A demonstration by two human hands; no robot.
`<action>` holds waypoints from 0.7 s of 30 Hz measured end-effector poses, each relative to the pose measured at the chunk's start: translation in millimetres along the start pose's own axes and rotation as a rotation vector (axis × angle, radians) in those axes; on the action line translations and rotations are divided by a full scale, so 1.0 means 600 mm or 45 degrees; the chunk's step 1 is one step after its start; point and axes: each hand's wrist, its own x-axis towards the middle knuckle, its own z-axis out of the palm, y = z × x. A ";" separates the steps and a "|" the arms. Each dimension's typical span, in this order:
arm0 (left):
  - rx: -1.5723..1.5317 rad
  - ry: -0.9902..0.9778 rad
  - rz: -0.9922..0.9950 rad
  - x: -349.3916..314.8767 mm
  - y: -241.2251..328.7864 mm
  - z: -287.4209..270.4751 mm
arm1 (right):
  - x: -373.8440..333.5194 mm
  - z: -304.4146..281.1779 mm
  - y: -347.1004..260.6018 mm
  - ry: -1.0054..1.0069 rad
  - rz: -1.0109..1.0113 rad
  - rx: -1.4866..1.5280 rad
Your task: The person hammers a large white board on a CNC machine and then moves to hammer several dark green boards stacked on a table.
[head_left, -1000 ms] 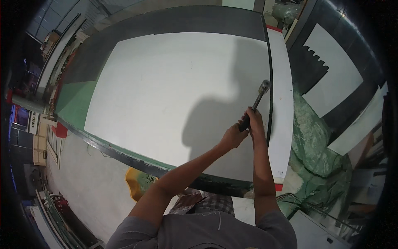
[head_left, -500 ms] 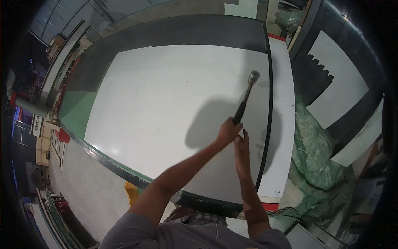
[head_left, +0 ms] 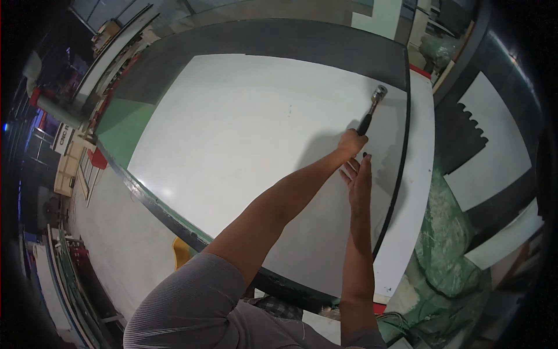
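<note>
My left hand (head_left: 351, 143) is closed round the black grip of a metal ratchet wrench (head_left: 366, 119). Its shiny round head points up and away, over the right part of a large white sheet (head_left: 244, 139). Just below and to the right, my right hand (head_left: 360, 181) is open with its fingers apart. A small dark spot shows at one of its fingertips; what it is I cannot make out. Both hands cast shadows on the sheet.
The sheet lies on a dark table (head_left: 302, 38) with a black right edge. Another white strip (head_left: 419, 145) runs along that edge. Green plastic wrapping (head_left: 447, 232) lies beyond it. At the left stands a grey pipe (head_left: 58, 110); a yellow object (head_left: 185, 251) is near the table's front edge.
The view has shifted, so the sheet sits further right. My left hand has reached further out with the ratchet wrench. My right hand has come apart from the left, its fingers spreading.
</note>
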 end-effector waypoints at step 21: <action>-0.356 0.242 0.369 0.149 -0.343 -0.530 | 0.066 0.624 0.213 -0.427 0.316 -0.178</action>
